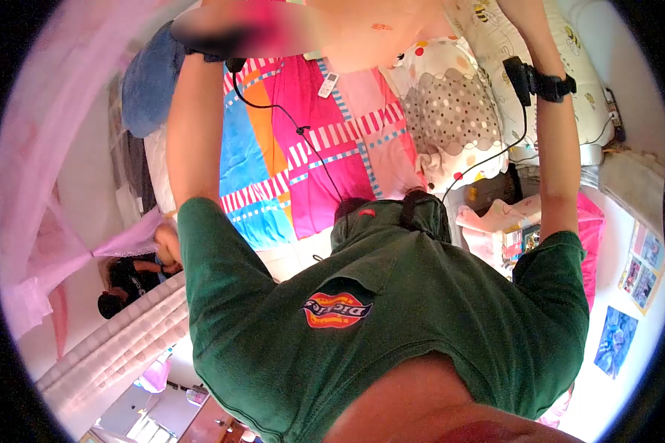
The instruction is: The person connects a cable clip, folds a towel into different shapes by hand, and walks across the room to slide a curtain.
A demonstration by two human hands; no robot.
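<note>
My left arm point(198, 133) reaches forward, with a dark band and small device point(233, 63) at the wrist. A blurred patch covers my left hand, so its fingers are hidden. My right arm point(559, 162) stretches forward too, wearing a black wrist strap point(554, 87) with a device. Past that strap, the right hand runs up to the top edge and its fingers are cut off. Between the hands lies a peach-coloured cloth point(380, 33) with a small orange print; whether either hand grips it cannot be seen.
Below the arms is a bed with a colourful patchwork sheet point(318, 140). A white remote control point(328, 86) lies on it. A dotted pillow point(451, 103) and bee-print bedding point(584, 111) are at right. Thin black cables point(281, 109) run from both wrists. Another person point(137, 275) is at lower left.
</note>
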